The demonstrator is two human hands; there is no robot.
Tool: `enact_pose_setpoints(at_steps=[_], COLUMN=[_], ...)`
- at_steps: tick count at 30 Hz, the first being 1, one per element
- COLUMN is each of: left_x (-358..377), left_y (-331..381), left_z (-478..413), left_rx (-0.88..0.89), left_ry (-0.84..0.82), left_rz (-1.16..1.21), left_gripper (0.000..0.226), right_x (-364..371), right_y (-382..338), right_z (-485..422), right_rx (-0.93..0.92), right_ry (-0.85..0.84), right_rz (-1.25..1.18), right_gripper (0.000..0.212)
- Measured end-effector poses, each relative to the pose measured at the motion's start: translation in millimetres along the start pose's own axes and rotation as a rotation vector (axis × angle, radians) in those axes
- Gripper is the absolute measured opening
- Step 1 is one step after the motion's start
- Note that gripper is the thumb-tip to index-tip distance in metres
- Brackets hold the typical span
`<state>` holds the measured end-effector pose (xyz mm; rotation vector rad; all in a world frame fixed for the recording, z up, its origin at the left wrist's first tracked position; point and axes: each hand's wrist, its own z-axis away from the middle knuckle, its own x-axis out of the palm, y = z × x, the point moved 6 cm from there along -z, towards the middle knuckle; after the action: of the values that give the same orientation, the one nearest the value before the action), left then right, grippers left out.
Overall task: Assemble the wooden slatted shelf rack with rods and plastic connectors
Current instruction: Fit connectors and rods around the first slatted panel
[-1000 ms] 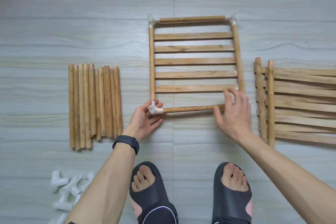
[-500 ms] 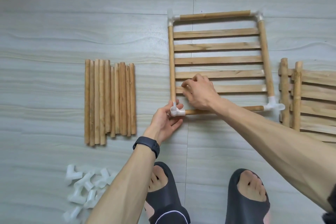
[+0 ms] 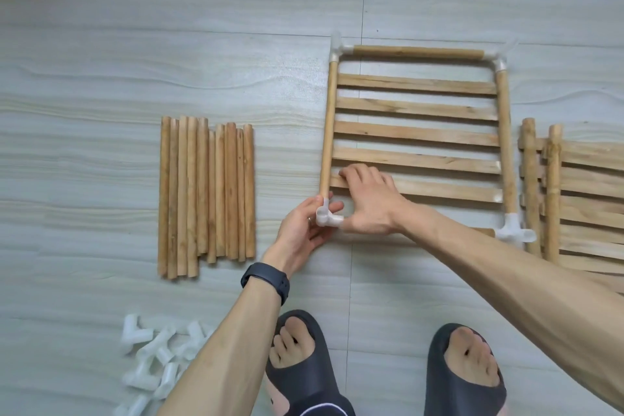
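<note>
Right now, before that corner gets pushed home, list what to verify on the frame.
1. Left hand grips near-left connector: ok.
2. That connector sits on left side rod: ok.
3. Near rod seated in it: cannot tell, right hand covers the joint.
4. Near-right connector fitted: ok.
5. Far-left connector and far-right connector fitted: ok.
6. Loose rods lying beside the frame: ok.

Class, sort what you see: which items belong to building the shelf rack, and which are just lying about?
Belong to the job: slatted frame, corner connector held in the left hand, loose rods, spare connectors, stacked slatted panels.
Not part of it: black slippers, wristband.
</note>
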<state>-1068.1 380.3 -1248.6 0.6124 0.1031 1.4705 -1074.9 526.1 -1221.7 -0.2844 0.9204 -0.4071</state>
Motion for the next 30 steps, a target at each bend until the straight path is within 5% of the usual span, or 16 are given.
enact_pose_setpoints(at_steps=[6,12,23,26,30], left_x=[-8.7,-10.7,-17.2,-20.7,-30.4], left_y=[9.8,15.5,39.0,39.7,45.2], left_z=[8.2,8.6,17.5,17.3,12.4], left_rx=[0.085,0.088,0.105,0.109,0.165], left_ry=[-0.019,0.035,0.108,0.152,0.275], left_rz=[-0.196,-0.353,-0.532,-0.591,-0.713], left_gripper=[0.025,0.018,0.016,0.012,0.024], right_x=[12.0,14.2,16.2,18.8,15.0], right_y=[-5.8,-8.1,-9.1,-17.2,-7.8], right_z=[2.7,9.4,-3.4,-3.3,18.3], right_rx=[-0.001,-0.059,-0.115,-0.161,-0.201], right_ry=[0.106,0.231,0.228,0.192,0.140], right_rz=[0.185,0.164,0.164,0.185,0.163], right_gripper=[0.119,0.072,0.066,0.076,0.116])
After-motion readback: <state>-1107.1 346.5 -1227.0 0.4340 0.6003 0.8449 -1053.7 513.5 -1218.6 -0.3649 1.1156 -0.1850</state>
